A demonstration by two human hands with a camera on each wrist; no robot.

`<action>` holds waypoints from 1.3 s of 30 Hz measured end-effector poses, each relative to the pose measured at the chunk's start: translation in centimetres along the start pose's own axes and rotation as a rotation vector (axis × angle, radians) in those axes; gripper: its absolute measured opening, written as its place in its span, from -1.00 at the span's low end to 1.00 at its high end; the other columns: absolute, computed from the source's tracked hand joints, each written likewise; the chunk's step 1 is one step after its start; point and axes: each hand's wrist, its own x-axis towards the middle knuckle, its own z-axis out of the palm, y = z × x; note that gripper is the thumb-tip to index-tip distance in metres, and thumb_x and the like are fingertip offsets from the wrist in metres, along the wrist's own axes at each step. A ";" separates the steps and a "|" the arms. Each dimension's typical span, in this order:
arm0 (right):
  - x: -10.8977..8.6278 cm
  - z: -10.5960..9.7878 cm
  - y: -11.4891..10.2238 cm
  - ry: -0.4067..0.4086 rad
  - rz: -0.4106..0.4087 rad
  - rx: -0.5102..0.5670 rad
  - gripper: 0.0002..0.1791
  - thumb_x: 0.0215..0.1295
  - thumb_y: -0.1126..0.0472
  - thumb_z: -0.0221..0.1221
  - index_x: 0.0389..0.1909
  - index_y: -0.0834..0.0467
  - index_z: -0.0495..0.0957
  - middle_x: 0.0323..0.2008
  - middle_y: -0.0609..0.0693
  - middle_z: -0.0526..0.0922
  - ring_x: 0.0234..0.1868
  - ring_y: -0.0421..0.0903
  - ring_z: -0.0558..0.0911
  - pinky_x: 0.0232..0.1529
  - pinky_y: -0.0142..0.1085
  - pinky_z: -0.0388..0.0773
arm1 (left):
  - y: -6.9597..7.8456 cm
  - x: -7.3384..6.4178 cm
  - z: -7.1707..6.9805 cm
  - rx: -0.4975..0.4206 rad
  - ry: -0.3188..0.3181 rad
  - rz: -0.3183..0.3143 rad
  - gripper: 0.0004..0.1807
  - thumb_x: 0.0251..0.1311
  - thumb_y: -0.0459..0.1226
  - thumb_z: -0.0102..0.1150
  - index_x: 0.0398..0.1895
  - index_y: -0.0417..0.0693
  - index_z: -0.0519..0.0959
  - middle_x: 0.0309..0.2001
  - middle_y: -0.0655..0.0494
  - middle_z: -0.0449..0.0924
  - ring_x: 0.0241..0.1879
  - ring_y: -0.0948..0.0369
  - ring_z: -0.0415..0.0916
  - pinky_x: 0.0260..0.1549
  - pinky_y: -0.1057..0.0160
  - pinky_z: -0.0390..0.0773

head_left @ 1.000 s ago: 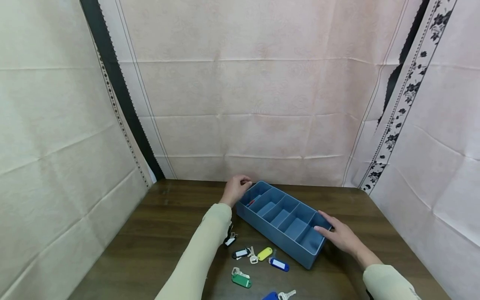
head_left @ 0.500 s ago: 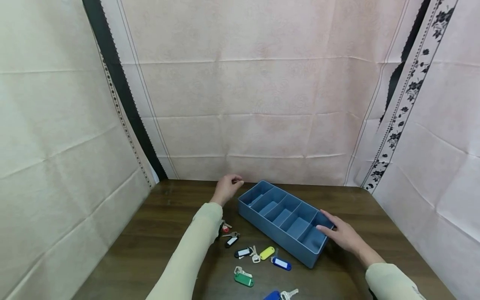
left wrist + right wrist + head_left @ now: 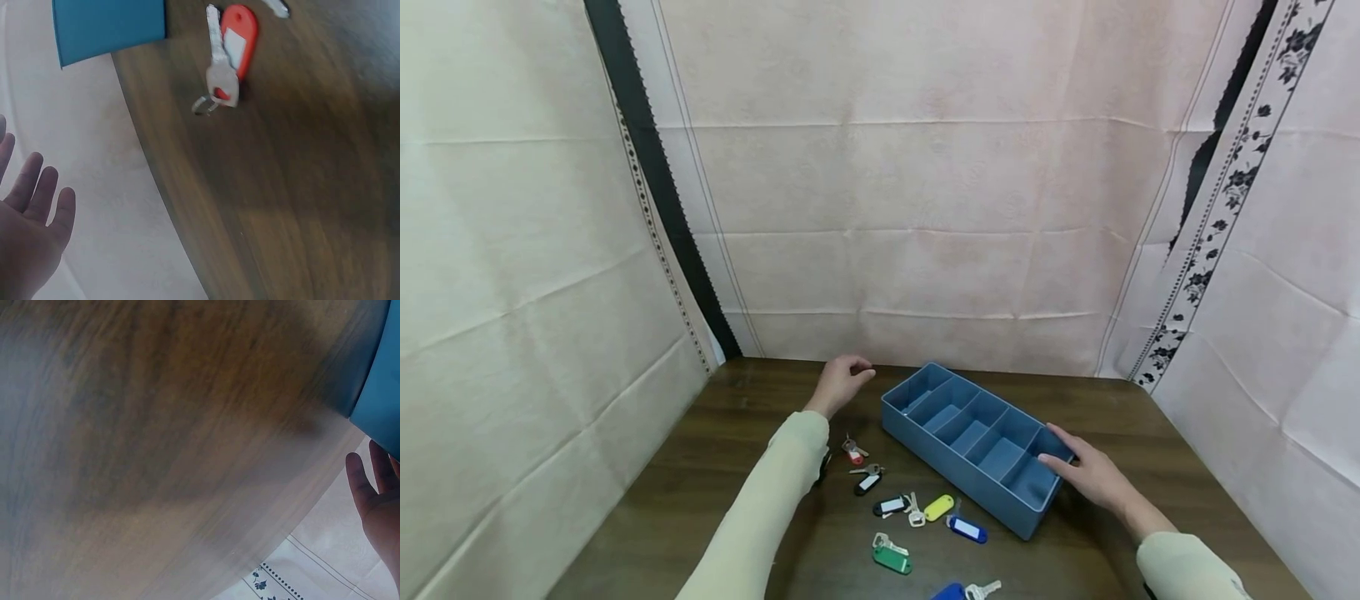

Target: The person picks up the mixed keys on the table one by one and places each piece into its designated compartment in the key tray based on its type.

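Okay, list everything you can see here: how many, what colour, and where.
Five-compartment plastic box: one, blue, right of centre on the table.
Rounded plastic key tags: seven (two black, two blue, one each red, yellow, green), to the box's left and near side.
Metal keys: several, silver, by the tags; exact count unclear.
Wood-grain table: one, brown, under the box.
Patterned cloth: several panels, pale, around the table.
Long sleeves: two, pale green, on both arms.
Left hand: one, bare, left of the box.
Right hand: one, bare, touching the box's right end.
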 end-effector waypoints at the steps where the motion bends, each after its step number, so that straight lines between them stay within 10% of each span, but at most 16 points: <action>1: 0.0 0.0 0.1 -0.001 0.003 0.000 -0.11 0.41 -0.30 0.02 0.56 0.10 -0.01 0.44 0.44 0.10 0.37 0.52 0.12 0.14 0.46 0.18 | -0.2 -0.1 -0.1 -0.002 -0.005 -0.005 -0.77 0.33 -0.17 0.25 -0.08 -0.10 0.68 -0.02 0.01 0.64 0.08 0.04 0.51 0.13 0.01 0.44; 39: -0.1 0.0 -0.1 -0.003 0.021 0.006 -0.11 0.41 -0.30 0.02 0.57 0.08 -0.01 0.44 0.45 0.08 0.36 0.54 0.11 0.13 0.47 0.16 | -6.5 -5.2 -1.5 0.044 -0.322 -0.133 -0.81 0.31 -0.23 0.26 -0.06 -0.05 0.69 -0.12 0.14 0.62 -0.13 0.15 0.48 -0.07 0.03 0.50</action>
